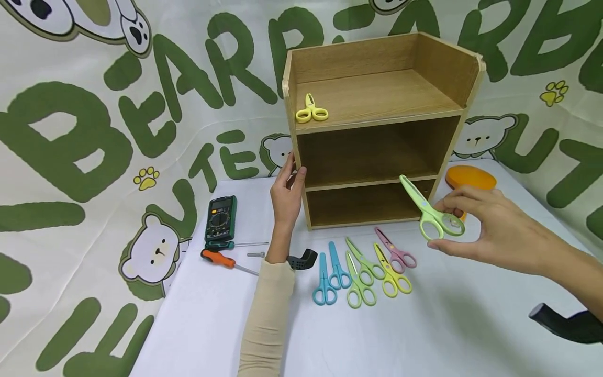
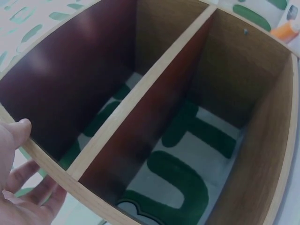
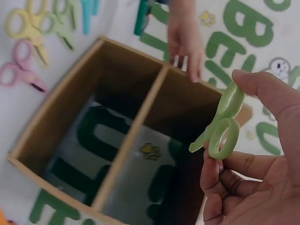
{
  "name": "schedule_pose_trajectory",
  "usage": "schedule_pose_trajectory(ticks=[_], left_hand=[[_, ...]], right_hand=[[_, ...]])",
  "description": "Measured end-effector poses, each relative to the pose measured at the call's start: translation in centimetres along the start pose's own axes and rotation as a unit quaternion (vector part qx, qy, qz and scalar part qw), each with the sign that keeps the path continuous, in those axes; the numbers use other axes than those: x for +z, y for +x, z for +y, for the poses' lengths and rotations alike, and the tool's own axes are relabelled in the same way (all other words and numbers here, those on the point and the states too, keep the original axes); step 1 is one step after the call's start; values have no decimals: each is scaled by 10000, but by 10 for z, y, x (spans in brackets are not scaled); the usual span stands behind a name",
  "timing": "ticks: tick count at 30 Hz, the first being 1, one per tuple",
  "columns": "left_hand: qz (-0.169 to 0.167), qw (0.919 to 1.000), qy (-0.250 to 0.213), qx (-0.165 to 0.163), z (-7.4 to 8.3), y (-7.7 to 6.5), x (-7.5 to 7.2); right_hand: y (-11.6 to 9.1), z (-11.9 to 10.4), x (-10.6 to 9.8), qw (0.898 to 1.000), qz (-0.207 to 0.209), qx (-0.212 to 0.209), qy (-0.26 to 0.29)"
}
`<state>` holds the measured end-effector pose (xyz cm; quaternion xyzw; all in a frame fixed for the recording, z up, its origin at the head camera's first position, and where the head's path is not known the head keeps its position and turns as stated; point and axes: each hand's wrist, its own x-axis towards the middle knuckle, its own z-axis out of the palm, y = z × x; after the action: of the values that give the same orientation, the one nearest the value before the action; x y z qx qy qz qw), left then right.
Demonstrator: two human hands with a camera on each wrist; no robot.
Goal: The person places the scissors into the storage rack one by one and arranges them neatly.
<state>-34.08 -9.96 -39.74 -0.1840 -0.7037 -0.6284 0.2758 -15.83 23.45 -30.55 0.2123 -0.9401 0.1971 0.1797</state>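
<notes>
My right hand (image 1: 490, 228) pinches a pair of light green scissors (image 1: 428, 212) by the handles, thumb on one side and fingers on the other. The blades point up and left, in front of the wooden shelf's lower right part. At the shelf's (image 1: 372, 186) left side, my left hand (image 1: 287, 191) grips the side panel, the thumb at its front edge and the fingers along the outside, as the left wrist view shows. Yellow scissors (image 1: 311, 111) lie on the top board. Several scissors are on the table: blue (image 1: 323, 283), green (image 1: 359, 285), yellow (image 1: 393, 275) and pink (image 1: 397, 251).
On the left of the table (image 1: 202, 330) are a multimeter (image 1: 220, 219), a green-handled screwdriver (image 1: 223, 245), an orange-handled screwdriver (image 1: 223, 259) and a small bolt (image 1: 256, 254). An orange round object (image 1: 471, 177) stands right of the shelf, partly hidden by my right hand. Printed cloth (image 1: 179, 131) hangs behind.
</notes>
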Motion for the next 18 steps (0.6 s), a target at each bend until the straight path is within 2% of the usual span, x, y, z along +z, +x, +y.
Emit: schedule_pose_trajectory(ticks=[6,14,18], left_hand=[[-18,9999,114,96,1,-1,-2],[10,9999,81,74,1,-1,-1],[6,10000,49,67,1,-1,0]], right_hand=[[31,-15,-20,9987,100,-495,-19],[81,-28,-42,9982,24,-576,-174],[107,-31,-46,9980,-41,-599,-182]])
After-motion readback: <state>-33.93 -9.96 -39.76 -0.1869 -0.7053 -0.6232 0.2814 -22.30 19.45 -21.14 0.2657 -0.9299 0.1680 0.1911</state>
